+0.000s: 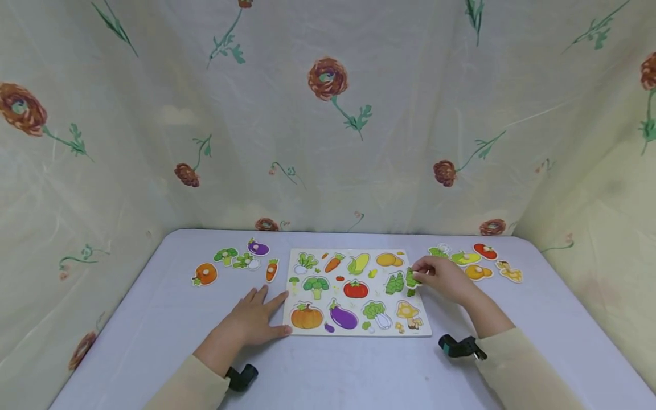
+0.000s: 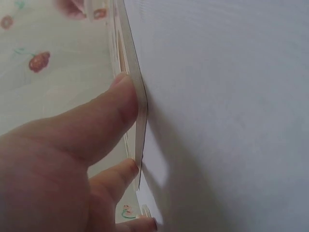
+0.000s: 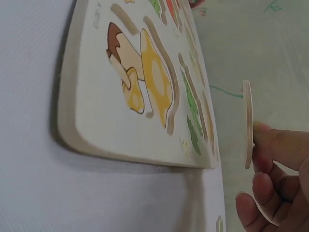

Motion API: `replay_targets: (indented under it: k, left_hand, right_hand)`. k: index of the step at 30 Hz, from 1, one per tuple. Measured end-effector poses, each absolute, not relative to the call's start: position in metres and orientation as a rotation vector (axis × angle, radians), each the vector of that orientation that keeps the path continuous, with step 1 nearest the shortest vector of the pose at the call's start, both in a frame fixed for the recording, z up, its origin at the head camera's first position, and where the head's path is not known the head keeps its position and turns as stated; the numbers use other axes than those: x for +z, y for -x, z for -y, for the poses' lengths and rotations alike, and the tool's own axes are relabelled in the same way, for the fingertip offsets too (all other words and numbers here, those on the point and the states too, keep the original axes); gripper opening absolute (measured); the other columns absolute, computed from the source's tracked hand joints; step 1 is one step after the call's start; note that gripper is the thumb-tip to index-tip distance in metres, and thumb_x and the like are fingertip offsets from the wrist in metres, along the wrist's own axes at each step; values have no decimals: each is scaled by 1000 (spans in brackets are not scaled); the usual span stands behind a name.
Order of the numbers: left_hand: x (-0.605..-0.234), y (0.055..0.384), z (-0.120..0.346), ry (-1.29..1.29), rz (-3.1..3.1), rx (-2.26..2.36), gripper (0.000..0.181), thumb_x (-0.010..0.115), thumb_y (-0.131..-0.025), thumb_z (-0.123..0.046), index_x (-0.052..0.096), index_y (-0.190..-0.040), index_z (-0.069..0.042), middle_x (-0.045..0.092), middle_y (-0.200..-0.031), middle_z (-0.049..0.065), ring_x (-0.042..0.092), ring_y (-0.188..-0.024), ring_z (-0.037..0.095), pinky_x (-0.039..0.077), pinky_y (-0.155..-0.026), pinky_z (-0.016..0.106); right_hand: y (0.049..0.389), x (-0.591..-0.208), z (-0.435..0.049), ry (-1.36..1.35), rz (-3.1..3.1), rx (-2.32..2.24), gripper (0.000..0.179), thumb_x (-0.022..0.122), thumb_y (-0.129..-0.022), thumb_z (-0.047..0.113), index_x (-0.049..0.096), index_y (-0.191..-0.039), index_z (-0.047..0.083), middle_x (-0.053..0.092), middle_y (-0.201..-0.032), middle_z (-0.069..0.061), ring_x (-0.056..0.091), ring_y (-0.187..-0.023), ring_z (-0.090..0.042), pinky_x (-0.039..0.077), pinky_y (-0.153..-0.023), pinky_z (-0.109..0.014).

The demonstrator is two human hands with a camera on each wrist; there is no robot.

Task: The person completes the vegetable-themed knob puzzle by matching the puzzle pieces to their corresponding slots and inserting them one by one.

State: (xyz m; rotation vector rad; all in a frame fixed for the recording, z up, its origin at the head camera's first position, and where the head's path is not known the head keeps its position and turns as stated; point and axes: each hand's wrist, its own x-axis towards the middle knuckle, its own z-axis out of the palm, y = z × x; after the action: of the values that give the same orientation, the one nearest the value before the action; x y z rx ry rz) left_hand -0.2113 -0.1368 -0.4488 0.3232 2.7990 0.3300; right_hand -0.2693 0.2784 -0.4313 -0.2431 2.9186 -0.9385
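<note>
A white wooden puzzle board (image 1: 379, 286) printed with vegetables lies flat mid-table. My right hand (image 1: 445, 278) pinches a green vegetable puzzle piece (image 1: 411, 278) between thumb and fingers, beside the printed green vegetable recess (image 1: 394, 283) at the board's right edge. In the right wrist view this piece (image 3: 248, 125) appears edge-on, raised off the board, with the other fingers loosely bent. My left hand (image 1: 252, 320) lies spread at the board's left edge. Its thumb and a fingertip touch the rim (image 2: 141, 108) in the left wrist view.
Left of the board lie pumpkin (image 1: 206, 274), broccoli (image 1: 225, 255), eggplant (image 1: 258, 247), carrot (image 1: 271, 270) and leafy pieces. Behind the right hand are tomato (image 1: 485, 251), corn (image 1: 465, 258), potato (image 1: 479, 272) and mushroom (image 1: 509, 271) pieces. A flowered curtain (image 1: 389, 171) surrounds the table.
</note>
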Motion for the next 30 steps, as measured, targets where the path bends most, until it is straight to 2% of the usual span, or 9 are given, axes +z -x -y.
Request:
replay_targets:
  k: [16,30]
  left_hand:
    - [-447,212,137,-309,-2780,334,83,70,-86,-58,40,-155,-25,25,-161,24,19,-147,49,23,-115,64]
    - [-449,213,138,-314,-2782,325,83,69,-86,-59,39,-155,-25,25,-161,24,20,-147,50,23,-115,65]
  right_hand:
    - [279,-441,-259,260,-2864,-955,9,70,-95,17,69,-100,10,60,-88,-3,53,-84,-20,46,-74,-33]
    - [280,-446,-245,238,-2803,-942,7,70,-95,14,66,-97,9,58,-85,-4,54,-81,-20,48,-73,-30]
